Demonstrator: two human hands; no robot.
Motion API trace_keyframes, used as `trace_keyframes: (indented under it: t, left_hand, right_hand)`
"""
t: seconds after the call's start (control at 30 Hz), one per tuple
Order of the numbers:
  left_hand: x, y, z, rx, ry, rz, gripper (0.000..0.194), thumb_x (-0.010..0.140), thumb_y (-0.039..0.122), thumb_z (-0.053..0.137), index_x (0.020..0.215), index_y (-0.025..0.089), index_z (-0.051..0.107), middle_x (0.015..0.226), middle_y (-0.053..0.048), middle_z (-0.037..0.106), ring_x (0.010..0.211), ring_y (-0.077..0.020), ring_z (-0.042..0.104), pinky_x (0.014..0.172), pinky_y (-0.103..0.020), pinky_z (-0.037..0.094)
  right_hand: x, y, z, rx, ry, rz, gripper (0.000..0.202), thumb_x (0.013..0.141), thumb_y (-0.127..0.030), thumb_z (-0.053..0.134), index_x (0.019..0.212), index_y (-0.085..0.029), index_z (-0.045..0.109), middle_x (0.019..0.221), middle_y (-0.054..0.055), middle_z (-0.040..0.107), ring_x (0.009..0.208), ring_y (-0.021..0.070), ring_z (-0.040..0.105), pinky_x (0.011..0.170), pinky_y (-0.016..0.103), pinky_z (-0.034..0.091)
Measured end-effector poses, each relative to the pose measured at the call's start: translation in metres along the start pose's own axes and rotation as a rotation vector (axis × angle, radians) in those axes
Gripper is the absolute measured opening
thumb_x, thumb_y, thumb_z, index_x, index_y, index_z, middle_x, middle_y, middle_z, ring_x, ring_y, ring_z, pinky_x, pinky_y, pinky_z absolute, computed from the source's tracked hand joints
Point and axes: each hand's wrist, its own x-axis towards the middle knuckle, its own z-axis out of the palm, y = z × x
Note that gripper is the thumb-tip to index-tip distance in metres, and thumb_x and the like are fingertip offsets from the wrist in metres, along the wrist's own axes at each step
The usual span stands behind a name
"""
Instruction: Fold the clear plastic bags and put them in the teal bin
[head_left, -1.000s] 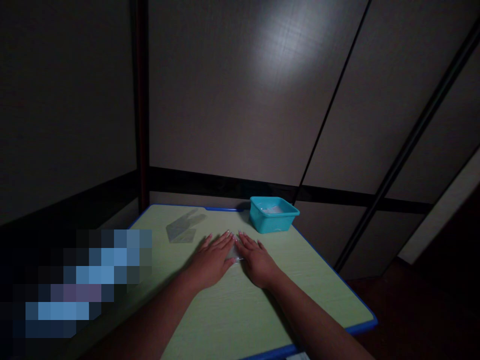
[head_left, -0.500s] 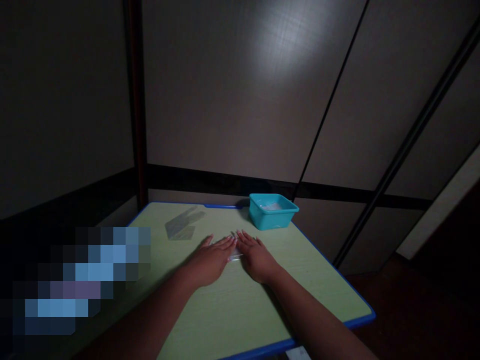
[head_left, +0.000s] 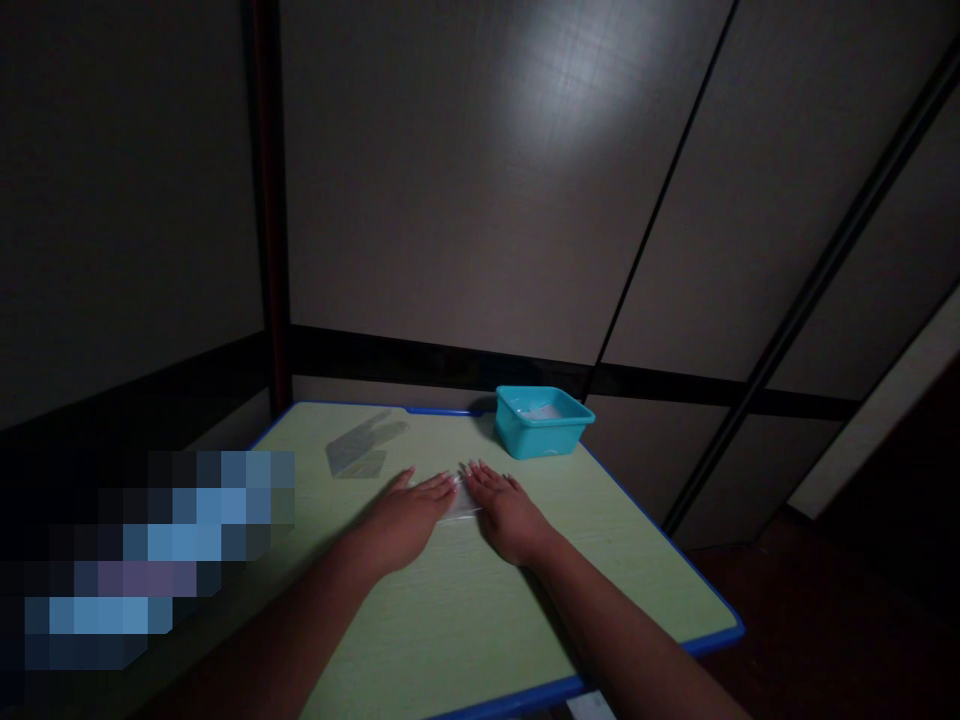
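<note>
A clear plastic sheet or bag (head_left: 460,504) lies flat on the pale green table (head_left: 450,620), partly covered by my hands; its exact kind is hard to make out. My left hand (head_left: 409,520) rests palm down on its left side, fingers stretched out. On its right side lies my right hand (head_left: 510,515), also flat with fingers extended. A narrow gap separates the two hands, and the see-through plastic shows in it. Neither hand grips anything.
A turquoise plastic basket (head_left: 544,437) with clear and whitish material inside stands at the table's back right. Other flat transparent pieces (head_left: 364,448) lie at the back left. Behind the table rise dark cabinet panels (head_left: 450,200). A blurred blue patch (head_left: 187,540) is at left.
My left hand has slid a little to the left, away from the right hand. The gap between them is wider and more of the plastic shows.
</note>
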Motion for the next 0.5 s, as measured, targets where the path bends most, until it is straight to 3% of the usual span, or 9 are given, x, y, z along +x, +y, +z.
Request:
trace_keyframes:
  t: [0.17, 0.27, 0.37, 0.5]
  left_hand:
    - [-0.002, -0.001, -0.007, -0.012, 0.020, -0.062, 0.070, 0.070, 0.005, 0.035, 0.138, 0.024, 0.028, 0.145, -0.003, 0.024, 0.134, -0.0152, 0.021, 0.108, -0.050, 0.007]
    - [-0.003, 0.003, -0.013, -0.051, 0.054, -0.049, 0.064, 0.077, 0.023, 0.041, 0.139, 0.022, 0.024, 0.147, -0.004, 0.020, 0.135, -0.0186, 0.017, 0.108, -0.051, 0.005]
    - [-0.001, 0.012, -0.012, -0.051, 0.119, -0.052, 0.059, 0.085, 0.044, 0.035, 0.138, 0.018, 0.028, 0.145, -0.008, 0.022, 0.134, -0.0204, 0.019, 0.109, -0.050, 0.006]
    - [0.009, 0.021, -0.004, -0.031, 0.190, -0.099, 0.052, 0.091, 0.042, 0.024, 0.135, 0.018, 0.035, 0.144, -0.007, 0.027, 0.133, -0.0197, 0.022, 0.109, -0.049, 0.011]
  right_hand:
    - [0.000, 0.001, 0.002, -0.010, 0.021, -0.015, 0.070, 0.075, -0.014, 0.036, 0.142, -0.021, 0.015, 0.148, 0.004, 0.014, 0.136, 0.0174, 0.009, 0.106, 0.049, 0.014]
    - [0.001, 0.001, 0.002, -0.011, 0.024, -0.021, 0.069, 0.076, -0.016, 0.036, 0.142, -0.021, 0.016, 0.148, 0.005, 0.014, 0.136, 0.0177, 0.010, 0.106, 0.048, 0.015]
    - [0.000, -0.001, 0.000, -0.012, 0.020, -0.019, 0.067, 0.077, -0.017, 0.035, 0.142, -0.020, 0.016, 0.148, 0.005, 0.014, 0.136, 0.0177, 0.009, 0.106, 0.049, 0.015]
    - [-0.001, -0.004, -0.003, -0.021, 0.007, -0.010, 0.064, 0.080, -0.018, 0.033, 0.142, -0.021, 0.015, 0.149, 0.005, 0.013, 0.136, 0.0179, 0.009, 0.105, 0.051, 0.015]
